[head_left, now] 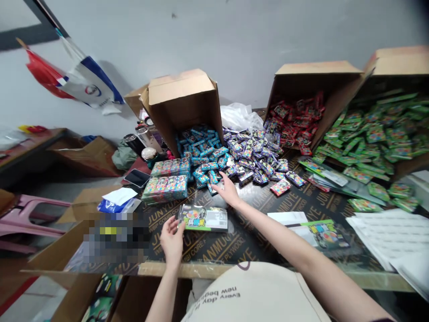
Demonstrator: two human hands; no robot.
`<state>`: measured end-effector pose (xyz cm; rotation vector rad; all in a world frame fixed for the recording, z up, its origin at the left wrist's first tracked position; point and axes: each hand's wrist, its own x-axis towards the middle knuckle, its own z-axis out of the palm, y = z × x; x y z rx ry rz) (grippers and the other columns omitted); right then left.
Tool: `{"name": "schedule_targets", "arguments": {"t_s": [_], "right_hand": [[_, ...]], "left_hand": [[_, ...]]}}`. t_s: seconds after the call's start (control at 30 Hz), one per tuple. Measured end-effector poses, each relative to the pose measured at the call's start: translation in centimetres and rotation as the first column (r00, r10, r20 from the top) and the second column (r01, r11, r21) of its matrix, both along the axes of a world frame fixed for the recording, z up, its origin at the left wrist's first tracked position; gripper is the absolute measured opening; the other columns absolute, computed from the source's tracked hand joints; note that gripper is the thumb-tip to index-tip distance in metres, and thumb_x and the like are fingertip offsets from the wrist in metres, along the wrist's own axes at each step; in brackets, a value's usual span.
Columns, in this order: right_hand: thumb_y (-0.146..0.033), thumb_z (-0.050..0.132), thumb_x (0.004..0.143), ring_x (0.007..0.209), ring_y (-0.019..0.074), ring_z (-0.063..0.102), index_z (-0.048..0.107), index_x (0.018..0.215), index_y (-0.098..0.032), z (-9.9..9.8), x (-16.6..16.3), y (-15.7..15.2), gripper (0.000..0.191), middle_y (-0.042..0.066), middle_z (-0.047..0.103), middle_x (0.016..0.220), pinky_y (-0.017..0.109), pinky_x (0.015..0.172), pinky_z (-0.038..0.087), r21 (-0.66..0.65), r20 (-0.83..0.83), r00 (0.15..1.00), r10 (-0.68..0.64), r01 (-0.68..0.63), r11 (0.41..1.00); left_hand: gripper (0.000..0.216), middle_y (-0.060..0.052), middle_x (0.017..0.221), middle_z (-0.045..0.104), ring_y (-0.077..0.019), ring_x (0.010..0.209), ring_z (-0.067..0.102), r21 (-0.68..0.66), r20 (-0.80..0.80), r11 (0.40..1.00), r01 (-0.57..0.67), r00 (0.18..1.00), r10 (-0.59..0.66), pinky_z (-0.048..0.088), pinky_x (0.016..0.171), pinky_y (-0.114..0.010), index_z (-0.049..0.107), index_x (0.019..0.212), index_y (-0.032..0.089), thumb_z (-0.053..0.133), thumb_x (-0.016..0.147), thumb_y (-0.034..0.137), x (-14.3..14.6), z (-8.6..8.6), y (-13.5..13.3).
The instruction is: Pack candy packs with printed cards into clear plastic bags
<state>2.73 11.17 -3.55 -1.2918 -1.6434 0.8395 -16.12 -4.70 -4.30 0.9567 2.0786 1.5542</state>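
Note:
My left hand [172, 239] pinches the left edge of a printed clear plastic pouch [192, 220] with a green band, which lies flat on the dark board table. My right hand [228, 191] reaches over the near edge of a pile of small blue packets [201, 143]. Its thumb and forefinger are apart, close to one blue packet [213, 177]; I see no packet gripped. Purple packets [251, 152] are heaped just beyond that hand. Left of the blue pile stand two stacks of boxed packets [166, 187].
Cardboard boxes hold blue, red packets [296, 120] and green packets [378, 134]. Another printed pouch [325, 235] and paper sheets [378, 232] lie at the right. A phone [136, 177] and tumblers [134, 144] are at the left. An open carton [75, 295] sits below the table edge.

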Motion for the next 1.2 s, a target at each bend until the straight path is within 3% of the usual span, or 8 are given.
{"name": "schedule_targets", "arguments": {"t_s": [0.13,0.23,0.37,0.63,0.77,0.87,1.0,1.2], "right_hand": [[-0.026,0.059,0.069,0.072,0.0184,0.057,0.044,0.118,-0.020,0.2,-2.0,2.3,0.051,-0.001,0.056,0.068,0.033,0.074,0.044,-0.142,-0.073,0.997,-0.005,-0.006,0.990],[-0.026,0.052,0.074,0.057,0.0147,0.055,0.039,0.119,-0.020,-0.1,-1.3,-0.3,0.048,-0.006,0.049,0.057,0.029,0.062,0.047,-0.217,-0.147,0.988,0.041,-0.073,0.973],[-0.034,0.052,0.077,0.059,0.0139,0.057,0.029,0.126,-0.023,0.1,1.9,-7.1,0.055,-0.003,0.055,0.068,0.030,0.060,0.049,-0.262,-0.356,0.905,0.233,-0.336,0.905],[-0.031,0.071,0.058,0.122,0.0280,0.032,0.025,0.134,-0.023,4.2,8.3,-10.8,0.089,0.010,0.035,0.134,0.044,0.101,0.024,0.138,0.240,0.889,0.390,-0.429,0.893],[-0.025,0.067,0.057,0.111,0.0267,0.042,0.031,0.130,-0.020,3.4,9.5,-10.2,0.082,0.009,0.045,0.122,0.041,0.096,0.029,0.160,0.288,0.909,0.301,-0.356,0.921],[-0.028,0.068,0.057,0.109,0.0286,0.042,0.032,0.130,-0.019,1.9,10.2,-10.0,0.081,0.011,0.046,0.121,0.043,0.093,0.029,0.159,0.326,0.922,0.210,-0.273,0.949],[-0.039,0.071,0.060,0.109,0.0293,0.043,0.031,0.131,-0.020,0.5,9.9,-10.1,0.084,0.012,0.048,0.121,0.043,0.091,0.029,0.142,0.378,0.885,0.272,-0.345,0.928],[-0.042,0.072,0.059,0.110,0.0285,0.044,0.028,0.132,-0.023,0.5,9.7,-10.5,0.087,0.010,0.048,0.124,0.042,0.092,0.027,0.126,0.350,0.877,0.329,-0.392,0.911]], "left_hand": [[0.058,-0.012,0.118,0.052,-0.0270,0.114,0.045,-0.023,-0.281,0.994,0.103,0.954,-0.105,0.033,0.099,-0.044,0.053,0.114,0.018,0.067,0.062,0.040,-0.1,0.6,-0.3],[0.048,-0.013,0.108,0.059,-0.0228,0.101,0.056,-0.020,0.082,0.965,0.260,0.963,-0.258,0.043,0.088,-0.037,0.056,0.108,0.015,0.062,0.069,0.042,1.8,1.9,1.3],[0.044,-0.010,0.085,0.067,-0.0161,0.074,0.063,-0.002,0.570,0.865,0.502,0.712,-0.411,0.049,0.067,-0.027,0.061,0.096,0.011,0.059,0.070,0.046,5.4,2.7,3.9],[0.037,-0.005,0.063,0.065,-0.0128,0.053,0.058,-0.012,0.658,0.632,0.775,0.482,-0.578,0.045,0.052,-0.024,0.066,0.076,0.009,0.064,0.067,0.045,9.8,3.3,4.5],[0.059,-0.012,0.107,0.062,-0.0242,0.098,0.057,-0.135,0.184,0.533,0.835,0.550,-0.814,0.042,0.085,-0.040,0.054,0.116,0.017,0.065,0.065,0.045,7.0,3.2,4.2],[0.092,-0.012,0.133,0.041,-0.0312,0.123,0.035,-0.421,-0.322,0.459,0.782,0.343,-0.882,0.015,0.102,-0.054,0.036,0.130,0.026,0.076,0.049,0.041,3.9,2.3,4.2],[0.098,-0.010,0.122,0.048,-0.0279,0.116,0.042,-0.571,-0.468,0.439,0.694,0.165,-0.868,0.009,0.103,-0.055,0.023,0.135,0.026,0.073,0.052,0.037,3.1,1.2,4.4],[0.099,-0.011,0.124,0.047,-0.0268,0.114,0.043,-0.459,-0.517,0.475,0.750,0.209,-0.830,0.012,0.105,-0.051,0.012,0.138,0.021,0.067,0.058,0.039,5.7,1.9,4.3]]}}
